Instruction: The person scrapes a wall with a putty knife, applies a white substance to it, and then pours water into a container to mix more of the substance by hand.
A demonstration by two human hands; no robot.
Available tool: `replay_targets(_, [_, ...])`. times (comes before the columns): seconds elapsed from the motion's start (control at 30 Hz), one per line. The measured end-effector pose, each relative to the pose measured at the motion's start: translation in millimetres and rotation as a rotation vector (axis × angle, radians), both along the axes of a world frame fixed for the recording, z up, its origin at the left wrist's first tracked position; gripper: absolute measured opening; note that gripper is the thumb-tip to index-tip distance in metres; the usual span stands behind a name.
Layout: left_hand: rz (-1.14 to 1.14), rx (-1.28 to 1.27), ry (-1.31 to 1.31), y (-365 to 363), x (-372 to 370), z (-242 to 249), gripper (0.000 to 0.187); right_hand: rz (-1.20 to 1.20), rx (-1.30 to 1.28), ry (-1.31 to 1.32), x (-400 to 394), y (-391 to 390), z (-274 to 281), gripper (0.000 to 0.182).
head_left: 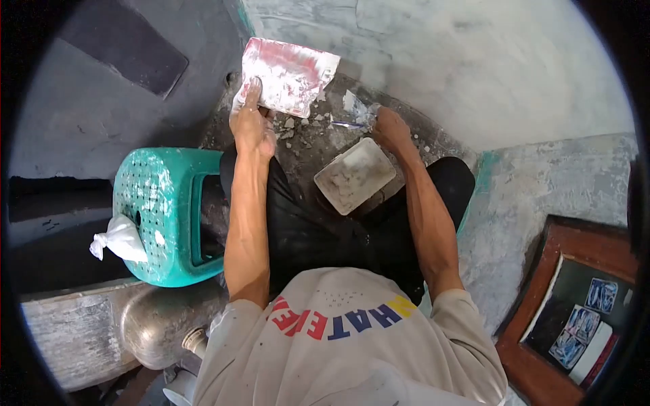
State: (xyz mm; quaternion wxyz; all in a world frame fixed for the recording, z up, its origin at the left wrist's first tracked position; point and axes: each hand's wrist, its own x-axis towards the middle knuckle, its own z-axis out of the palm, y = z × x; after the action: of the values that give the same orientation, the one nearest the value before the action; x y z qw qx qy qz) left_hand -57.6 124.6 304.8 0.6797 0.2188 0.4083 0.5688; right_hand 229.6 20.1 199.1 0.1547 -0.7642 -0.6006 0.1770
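My left hand [253,128] grips the near left corner of a flat red board [291,74], its thumb lying on top. White putty is smeared over much of the board, and its right edge is ragged. My right hand [393,128] is closed on a putty knife [355,105] with a whitened blade, held low over the floor to the right of the board. Just below this hand, between my knees, stands a pale rectangular tub [355,177] with greyish-white material inside.
Broken plaster bits [298,132] litter the dark floor near a thin blue-and-white object [347,124]. A green plastic stool [159,203] stands at left, bearing a knotted white bag [122,240]. A rounded metal vessel [159,328] sits below it. Patchy walls [474,61] close in ahead; a wooden frame [535,352] is at right.
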Motion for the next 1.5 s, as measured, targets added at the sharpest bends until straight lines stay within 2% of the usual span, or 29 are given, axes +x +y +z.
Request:
replay_targets(0.07, [0.037, -0.045, -0.027, -5.0, 10.8, 11.2, 0.018, -0.127, 0.304, -0.138, -14.6, -8.4, 23.9, 0.023])
replay_targets(0.13, [0.074, 0.004, -0.050, -7.2, 12.8, 9.1, 0.019, -0.156, 0.304, -0.130, -11.1, -13.5, 29.0, 0.023])
replay_targets(0.23, [0.133, -0.037, -0.134, -8.5, 12.1, 11.3, 0.023, 0.031, -0.311, -0.082, 1.5, -15.2, 11.9, 0.026])
replay_targets(0.27, [0.146, -0.028, -0.175, -7.8, 13.9, 9.9, 0.025, 0.027, -0.323, -0.086, 1.3, -21.6, 7.5, 0.026])
replay_targets(0.33, [0.141, -0.046, -0.169, -6.5, 16.8, 4.5, 0.026, 0.280, -0.678, -0.246, -10.3, -33.0, 7.9, 0.032])
replay_targets(0.37, [0.134, -0.050, -0.154, -5.8, 17.2, 4.0, 0.028, 0.252, -0.705, -0.336, -25.7, -38.3, 17.5, 0.030])
replay_targets(0.4, [0.133, -0.056, -0.156, -5.5, 20.5, 3.7, 0.028, 0.251, -0.711, -0.337, -32.0, -37.4, 10.5, 0.030])
replay_targets(0.47, [0.104, -0.064, -0.143, -8.0, 34.2, 6.1, 0.033, 0.410, -0.605, -0.525, -37.2, -36.6, -24.3, 0.022])
replay_targets(0.53, [0.091, -0.037, -0.200, -9.0, 40.9, -0.4, 0.034, 0.454, -0.684, -0.561, -40.4, -34.3, -69.0, 0.020])
replay_targets(0.6, [0.071, -0.062, -0.161, -17.4, 44.7, 7.4, 0.036, 0.334, -0.360, -0.489, -44.1, -37.3, -100.1, 0.020])
replay_targets(0.67, [0.081, -0.113, -0.154, -17.4, 39.8, 7.3, 0.033, 0.368, -0.374, -0.501, -50.9, -43.3, -116.6, 0.021])
replay_targets(0.73, [0.018, -0.083, -0.128, -14.2, 36.2, 4.8, 0.028, 0.301, -0.344, -0.572, -57.6, -56.5, -144.0, 0.020])
replay_targets(0.77, [0.045, -0.076, -0.216, -15.1, 37.9, 14.2, 0.024, 0.299, -0.367, -0.553, -61.5, -56.0, -140.6, 0.020])
replay_targets(0.8, [0.039, -0.100, -0.200, -13.3, 38.1, 16.6, 0.024, 0.304, -0.501, -0.469, -61.2, -47.4, -137.2, 0.024])
replay_targets(0.83, [0.037, -0.036, -0.200, -12.7, 38.6, 16.8, 0.023, 0.304, -0.639, -0.383, -62.0, -45.6, -137.5, 0.029])
replay_targets(0.87, [0.038, 0.031, -0.203, -13.3, 38.9, 15.8, 0.022, 0.301, -0.662, -0.368, -61.7, -52.4, -152.5, 0.029])
replay_targets(0.93, [0.031, 0.030, -0.217, -12.0, 35.5, 15.3, 0.023, 0.392, -0.487, -0.340, -64.4, -52.2, -178.5, 0.026])
replay_targets(0.97, [0.016, 0.033, -0.185, -11.6, 32.9, 14.7, 0.024, 0.447, -0.378, -0.366, -78.6, -52.8, -170.0, 0.020])
replay_targets(1.07, [-0.044, 0.022, -0.159, -8.3, 21.5, 1.0, 0.027, 0.537, -0.427, -0.429, -94.2, -46.2, -158.6, 0.019])
replay_targets(1.1, [-0.042, 0.013, -0.186, -9.0, 21.2, 2.3, 0.028, 0.553, -0.272, -0.494, -76.1, -66.0, -258.3, 0.018])
replay_targets(1.13, [-0.037, 0.012, -0.221, -6.9, 22.1, 4.4, 0.028, 0.549, -0.270, -0.495, -76.9, -66.4, -261.7, 0.018])
replay_targets(1.2, [-0.042, 0.018, -0.224, -5.5, 24.3, 8.1, 0.028, 0.653, 0.148, -0.768, -78.3, -77.5, -267.2, 0.017])
replay_targets(1.23, [-0.044, 0.017, -0.222, -8.1, 25.0, 7.7, 0.029, 0.654, 0.136, -0.765, -86.6, -82.2, -256.5, 0.017])
replay_targets(1.3, [-0.056, 0.025, -0.224, -7.2, 27.2, 3.3, 0.029, 0.640, 0.006, -0.568, -111.2, -63.2, -213.2, 0.017])
replay_targets(1.33, [-0.073, 0.034, -0.219, -7.0, 27.4, 2.0, 0.029, 0.638, 0.005, -0.562, -120.8, -61.2, -197.3, 0.017])
replay_targets(1.4, [-0.078, 0.031, -0.224, -6.0, 28.4, 2.0, 0.030, 0.780, -0.116, -0.656, -130.9, -57.4, -177.2, 0.016])
replay_targets(1.43, [-0.080, 0.028, -0.234, -6.6, 30.1, 2.0, 0.030, 0.779, -0.118, -0.655, -128.9, -59.4, -210.1, 0.016])
replay_targets(1.47, [-0.084, 0.024, -0.232, -7.7, 32.2, 3.3, 0.030, 0.837, 0.060, -0.771, -125.4, -66.1, -272.1, 0.015])
replay_targets(1.5, [-0.066, 0.009, -0.207, -8.0, 33.9, 6.0, 0.030, 0.890, 0.243, -0.884, -124.1, -70.2, -306.7, 0.015])
